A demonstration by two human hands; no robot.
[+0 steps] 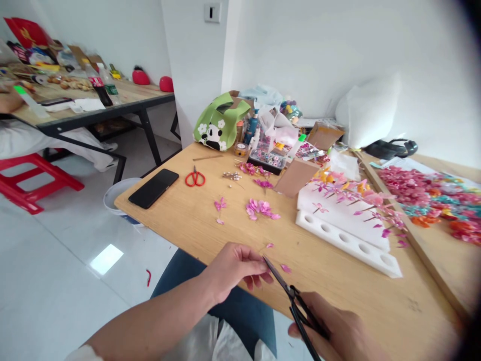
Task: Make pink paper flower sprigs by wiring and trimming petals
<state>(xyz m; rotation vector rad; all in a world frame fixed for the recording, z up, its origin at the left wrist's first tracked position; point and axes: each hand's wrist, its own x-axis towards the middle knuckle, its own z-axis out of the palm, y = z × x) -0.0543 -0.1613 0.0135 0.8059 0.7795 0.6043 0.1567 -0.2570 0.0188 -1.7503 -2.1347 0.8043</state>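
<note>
My left hand (240,268) is closed in a pinch over the table's near edge; what sits between its fingertips is too small to make out. Black-handled scissors (291,292) are in my right hand (332,323), their blade tips right at the left fingertips. Just beyond the pinch is a small pink petal (269,245), and another petal (286,268) lies right of the blades. Farther back on the wood are a pile of pink petals (261,209) and a small pink sprig (220,204).
A black phone (154,188) and red-handled scissors (195,178) lie at the left. On the right, a white foam block (347,240) with holes stands by flower sprigs (361,193). Behind are a green panda bag (220,125) and a bead tray (267,161). Someone sits at another table (131,100).
</note>
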